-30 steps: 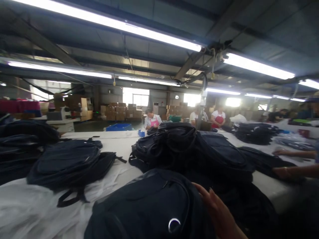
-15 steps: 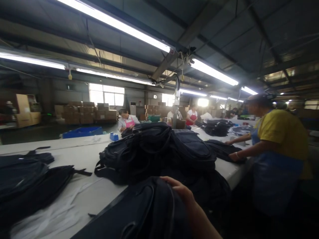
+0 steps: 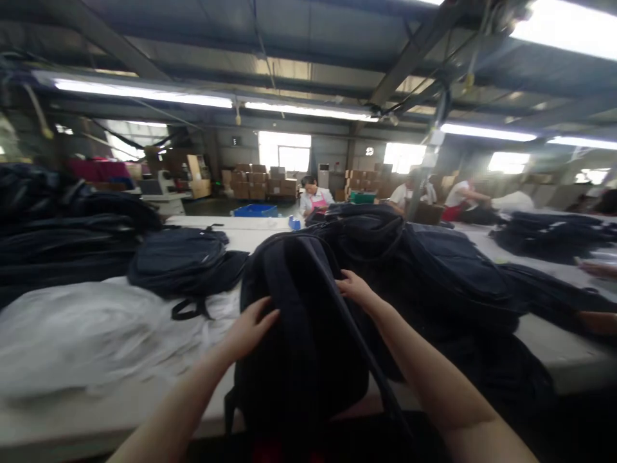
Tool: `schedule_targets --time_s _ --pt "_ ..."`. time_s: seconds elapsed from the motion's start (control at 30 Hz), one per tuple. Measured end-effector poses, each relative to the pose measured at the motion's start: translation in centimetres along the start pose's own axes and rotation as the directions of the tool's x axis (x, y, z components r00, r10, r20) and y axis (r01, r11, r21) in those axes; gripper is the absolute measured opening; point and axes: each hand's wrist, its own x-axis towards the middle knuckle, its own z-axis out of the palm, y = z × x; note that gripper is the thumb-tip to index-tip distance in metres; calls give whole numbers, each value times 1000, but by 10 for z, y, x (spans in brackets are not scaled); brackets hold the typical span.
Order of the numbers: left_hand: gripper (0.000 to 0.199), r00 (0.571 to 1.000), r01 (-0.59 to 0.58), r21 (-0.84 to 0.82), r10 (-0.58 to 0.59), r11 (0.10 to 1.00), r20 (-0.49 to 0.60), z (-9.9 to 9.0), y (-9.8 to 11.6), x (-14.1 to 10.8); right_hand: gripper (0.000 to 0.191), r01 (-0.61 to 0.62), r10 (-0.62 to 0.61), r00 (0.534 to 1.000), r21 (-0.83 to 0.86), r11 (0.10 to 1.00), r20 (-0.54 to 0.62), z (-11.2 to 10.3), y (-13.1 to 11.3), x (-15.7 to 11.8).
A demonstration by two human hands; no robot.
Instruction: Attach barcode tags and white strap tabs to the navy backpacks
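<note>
A dark navy backpack stands upright at the table's near edge, its shoulder straps facing me. My left hand grips it at the left side, thumb and fingers against the fabric beside one strap. On the opposite side, my right hand holds the backpack near its other strap, with some fingertips hidden by the fabric. Right behind it lies a pile of similar backpacks. Left of it, another backpack lies flat on the table.
White crumpled sheeting covers the near left of the white table. Stacked dark bags rise at the far left. A blue bin and a co-worker in a pink apron are across the table. A co-worker's hand shows at right.
My view has swung left. The backpack now stands upright with its straps toward me, and my left hand has come into view on it. The co-worker in yellow has mostly left the frame.
</note>
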Motion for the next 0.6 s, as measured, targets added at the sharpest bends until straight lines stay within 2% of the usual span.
schedule_targets --time_s 0.07,0.1,0.2,0.27,0.33,0.43,0.53,0.6 --pt "60 984 51 172 -78 984 157 31 -23 -17 43 -55 56 998 -15 998 40 3 43 -2" --pt "62 974 66 239 -114 969 196 48 -32 -26 45 -94 95 993 -25 995 64 2 62 -7" --pt "61 969 48 318 -121 947 215 85 -49 -50 54 -142 154 977 -85 986 148 -4 104 -27" --pt "60 975 33 321 -102 947 199 93 -49 -61 52 -40 81 976 -196 980 204 -7 124 -41" --pt "58 977 30 313 -95 949 193 92 -45 -69 52 129 -31 959 -339 932 280 -8 139 -52" --pt "59 979 -45 272 -12 961 204 88 -38 -77 70 306 -122 923 -502 809 366 -2 155 -65" --pt "74 986 -90 250 51 964 158 94 -36 -86 74 352 -151 920 -593 724 362 9 161 -75" --pt "72 994 -80 248 59 966 93 102 -37 -95 69 339 -133 926 -626 702 352 15 157 -84"
